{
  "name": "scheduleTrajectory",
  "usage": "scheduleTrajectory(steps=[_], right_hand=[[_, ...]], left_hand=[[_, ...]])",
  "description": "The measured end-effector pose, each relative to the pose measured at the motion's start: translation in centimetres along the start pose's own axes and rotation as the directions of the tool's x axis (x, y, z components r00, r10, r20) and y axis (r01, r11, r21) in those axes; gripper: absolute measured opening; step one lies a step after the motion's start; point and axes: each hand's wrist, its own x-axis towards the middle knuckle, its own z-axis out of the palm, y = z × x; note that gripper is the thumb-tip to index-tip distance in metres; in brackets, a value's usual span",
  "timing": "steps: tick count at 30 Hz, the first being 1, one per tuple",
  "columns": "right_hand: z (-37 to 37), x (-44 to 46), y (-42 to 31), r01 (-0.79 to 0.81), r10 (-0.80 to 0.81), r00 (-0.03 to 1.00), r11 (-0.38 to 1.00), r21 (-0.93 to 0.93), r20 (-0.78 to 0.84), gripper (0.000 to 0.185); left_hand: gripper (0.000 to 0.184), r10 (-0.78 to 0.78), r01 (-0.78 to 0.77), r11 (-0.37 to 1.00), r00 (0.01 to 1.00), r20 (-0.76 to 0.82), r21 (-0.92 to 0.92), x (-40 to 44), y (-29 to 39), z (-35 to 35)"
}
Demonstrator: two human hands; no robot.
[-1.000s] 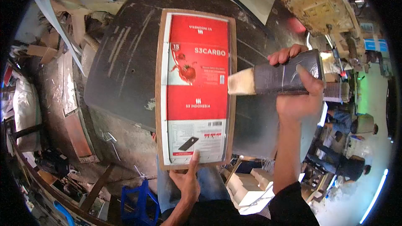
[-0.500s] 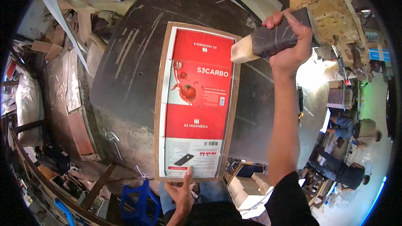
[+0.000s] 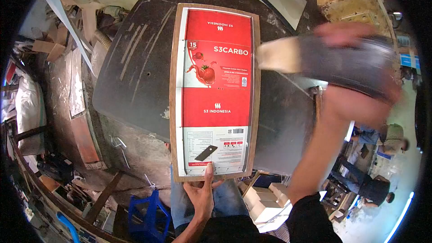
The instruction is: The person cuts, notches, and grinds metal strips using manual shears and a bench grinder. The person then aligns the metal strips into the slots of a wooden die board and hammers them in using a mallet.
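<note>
My left hand grips the near edge of a brown board, thumb on top and fingers underneath. A red-and-white printed carton sheet lies on the board's face, with S3CARBO lettering and a strawberry picture. My right hand, blurred by motion, is wrapped round the dark, tape-covered part of a wooden block. The block's pale bare end is at the board's right edge; whether it touches, I cannot tell.
Board and sheet are over a dark worn tabletop. A blue plastic stool stands at lower left, and open cardboard boxes sit at lower right. Two people are at the far right. Scrap lies along the left side.
My right hand has swung right and down with the block, which now lies more level. The board and sheet have shifted slightly up in view, with my left hand still on their near edge.
</note>
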Motion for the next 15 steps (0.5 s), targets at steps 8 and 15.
scheduleTrajectory(steps=[8, 15], right_hand=[[-0.8, -3.4, 6.0, -0.148, 0.167, 0.934, 0.986, 0.082, -0.317, 0.047], [0.5, -6.0, -1.7, -0.102, 0.063, 0.985, 0.962, -0.252, -0.16, 0.052]], left_hand=[[0.035, 0.154, -0.151, 0.986, 0.987, -0.042, 0.068, 0.6, -0.2, -2.0], [0.036, 0.201, -0.214, 0.973, 0.969, 0.147, 0.083, 2.0, 0.3, 1.7]])
